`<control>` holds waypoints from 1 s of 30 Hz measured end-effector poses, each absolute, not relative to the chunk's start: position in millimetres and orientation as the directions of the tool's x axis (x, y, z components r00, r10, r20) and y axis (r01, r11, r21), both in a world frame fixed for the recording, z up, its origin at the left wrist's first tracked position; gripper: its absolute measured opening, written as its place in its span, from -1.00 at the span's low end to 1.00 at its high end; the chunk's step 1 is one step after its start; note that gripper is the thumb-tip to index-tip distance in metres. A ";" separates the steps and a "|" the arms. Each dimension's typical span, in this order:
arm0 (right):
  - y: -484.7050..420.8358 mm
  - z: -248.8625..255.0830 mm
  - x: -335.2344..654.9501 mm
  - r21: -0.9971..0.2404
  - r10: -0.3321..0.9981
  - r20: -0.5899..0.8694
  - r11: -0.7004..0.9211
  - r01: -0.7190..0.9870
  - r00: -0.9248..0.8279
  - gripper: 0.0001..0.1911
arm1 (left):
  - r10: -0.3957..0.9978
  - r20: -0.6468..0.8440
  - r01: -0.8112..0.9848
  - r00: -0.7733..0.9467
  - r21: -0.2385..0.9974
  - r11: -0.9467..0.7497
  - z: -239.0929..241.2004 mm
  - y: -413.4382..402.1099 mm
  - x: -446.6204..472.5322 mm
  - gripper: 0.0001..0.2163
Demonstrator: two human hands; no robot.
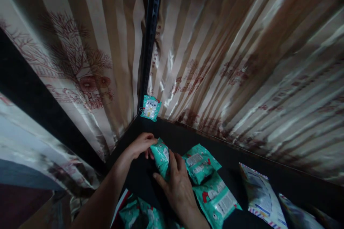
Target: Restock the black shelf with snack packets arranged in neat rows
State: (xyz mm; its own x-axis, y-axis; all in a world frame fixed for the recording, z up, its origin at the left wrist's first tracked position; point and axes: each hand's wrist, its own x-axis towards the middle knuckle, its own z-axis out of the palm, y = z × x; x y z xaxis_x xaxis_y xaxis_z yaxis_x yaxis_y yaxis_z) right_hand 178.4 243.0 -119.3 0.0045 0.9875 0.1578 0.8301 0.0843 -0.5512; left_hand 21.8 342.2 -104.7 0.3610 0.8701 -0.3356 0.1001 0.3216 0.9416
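Between my two hands is a teal snack bag (162, 157) above the black shelf surface. My left hand (143, 146) has its fingers closed on the bag's upper left end. My right hand (178, 186) lies along the bag's right side, fingers curved against it and thumb spread apart. To the right of that hand lie a teal bag (201, 163) and another teal bag (217, 200), partly overlapping. One more teal bag (150, 108) leans upright in the far corner.
A red-and-white-edged box (120, 204) at the bottom holds more teal bags (142, 213). White-and-blue snack bags (262, 195) lie at the right. A black metal post (152, 32) stands in the corner, with patterned curtains (215, 43) behind and on the left.
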 end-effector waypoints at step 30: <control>441.4 -164.4 107.8 -0.994 0.991 0.077 0.067 0.091 0.113 -0.50 | 0.938 -0.033 0.123 -0.346 0.989 0.080 -139.8 389.9 -3.0 -0.81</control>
State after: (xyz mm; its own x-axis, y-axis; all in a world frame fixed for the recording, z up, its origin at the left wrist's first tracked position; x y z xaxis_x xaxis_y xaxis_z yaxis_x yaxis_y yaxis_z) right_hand 107.8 441.4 -164.4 0.1132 0.9906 0.0773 0.0905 0.0672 -0.9936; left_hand -3.0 389.9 -139.8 -0.3457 0.9378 -0.0327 0.1232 0.0799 0.9892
